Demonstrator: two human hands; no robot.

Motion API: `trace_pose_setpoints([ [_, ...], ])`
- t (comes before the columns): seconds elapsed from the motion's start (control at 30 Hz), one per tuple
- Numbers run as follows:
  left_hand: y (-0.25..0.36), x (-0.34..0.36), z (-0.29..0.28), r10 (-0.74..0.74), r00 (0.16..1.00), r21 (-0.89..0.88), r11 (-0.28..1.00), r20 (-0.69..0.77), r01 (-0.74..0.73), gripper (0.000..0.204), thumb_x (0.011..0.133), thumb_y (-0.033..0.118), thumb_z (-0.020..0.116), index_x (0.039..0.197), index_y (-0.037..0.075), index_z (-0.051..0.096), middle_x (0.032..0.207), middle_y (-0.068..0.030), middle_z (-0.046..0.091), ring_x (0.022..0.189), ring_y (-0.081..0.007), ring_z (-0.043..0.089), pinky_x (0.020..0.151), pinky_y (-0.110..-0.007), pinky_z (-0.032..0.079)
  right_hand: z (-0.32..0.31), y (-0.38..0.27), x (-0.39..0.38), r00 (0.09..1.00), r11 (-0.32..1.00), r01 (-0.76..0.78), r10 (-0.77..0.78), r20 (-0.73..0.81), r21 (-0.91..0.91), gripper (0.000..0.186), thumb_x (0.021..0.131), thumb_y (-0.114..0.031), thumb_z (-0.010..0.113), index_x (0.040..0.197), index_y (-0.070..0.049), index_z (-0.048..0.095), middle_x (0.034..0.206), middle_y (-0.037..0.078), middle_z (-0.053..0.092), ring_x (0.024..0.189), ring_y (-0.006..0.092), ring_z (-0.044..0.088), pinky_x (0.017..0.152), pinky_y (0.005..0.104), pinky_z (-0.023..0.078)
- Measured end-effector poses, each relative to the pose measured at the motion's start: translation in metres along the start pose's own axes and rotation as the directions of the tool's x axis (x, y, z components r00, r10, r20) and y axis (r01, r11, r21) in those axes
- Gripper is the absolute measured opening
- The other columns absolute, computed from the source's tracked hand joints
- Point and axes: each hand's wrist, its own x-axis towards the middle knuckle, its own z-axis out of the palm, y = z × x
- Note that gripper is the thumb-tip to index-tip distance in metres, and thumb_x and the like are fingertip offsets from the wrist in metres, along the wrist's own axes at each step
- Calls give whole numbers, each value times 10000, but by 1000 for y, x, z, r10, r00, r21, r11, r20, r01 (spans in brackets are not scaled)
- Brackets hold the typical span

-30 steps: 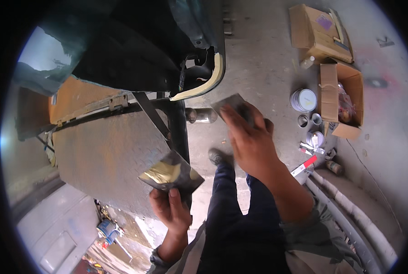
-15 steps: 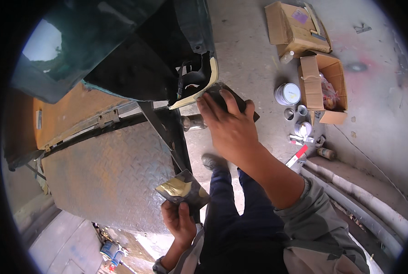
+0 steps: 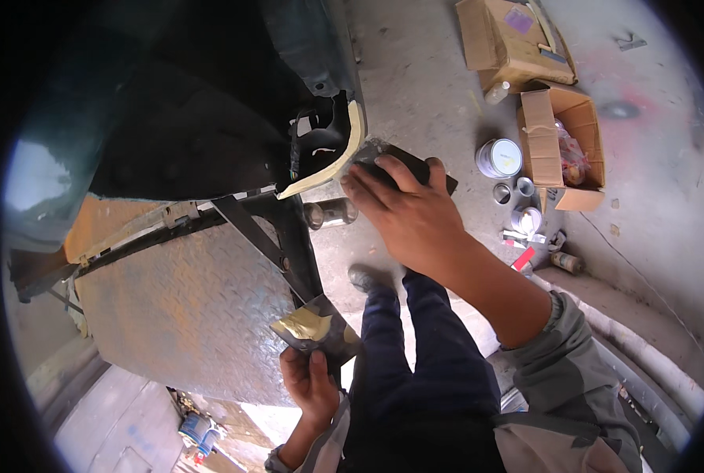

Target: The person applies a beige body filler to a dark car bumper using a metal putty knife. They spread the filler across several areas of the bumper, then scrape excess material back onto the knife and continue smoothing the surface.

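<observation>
My left hand (image 3: 309,386) grips a dark, flat square plate (image 3: 337,334) by its lower edge, thumb on top. A smear of yellowish putty (image 3: 304,324) lies on that plate. In my right hand (image 3: 416,217) is a dark flat spreader (image 3: 421,164), fingers spread over its upper face. It is close beside a curved strip of pale yellow putty (image 3: 353,140) along the corner edge of a dark green vehicle body part (image 3: 186,150). Whether the spreader touches the strip, I cannot tell. The spreader's underside is hidden.
Below the body part is a rusty tread-plate step (image 3: 186,307) with a black bracket (image 3: 261,244). On the floor at right stand an open cardboard box (image 3: 539,142), another carton (image 3: 525,47), a lidded tin (image 3: 499,158) and several small cans. A pipe (image 3: 644,418) runs along the lower right.
My right hand and the spreader have shifted slightly right, off the putty strip's edge. The view has shifted, putting the vehicle part further left. My left hand keeps its hold on the plate.
</observation>
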Motion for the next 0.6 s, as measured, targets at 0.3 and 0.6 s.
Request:
trace_pose_setpoints([
  [0.3,-7,-6,41,53,997,21,998,-64,-51,250,980,35,539,1209,-6,446,1156,-101,586,1048,-133,547,920,-258,442,-1,63,21,975,979,186,-194,103,87,445,970,-167,436,1407,-198,519,1413,-62,549,1342,170,388,975,566,286],
  [0.6,-3,-10,82,21,978,58,998,-208,-9,229,954,83,587,1145,10,484,1064,-52,577,960,-102,516,837,-229,413,-8,91,36,944,956,245,-273,186,162,484,958,-130,436,1430,-222,492,1456,-52,509,1365,170,384,1023,581,275],
])
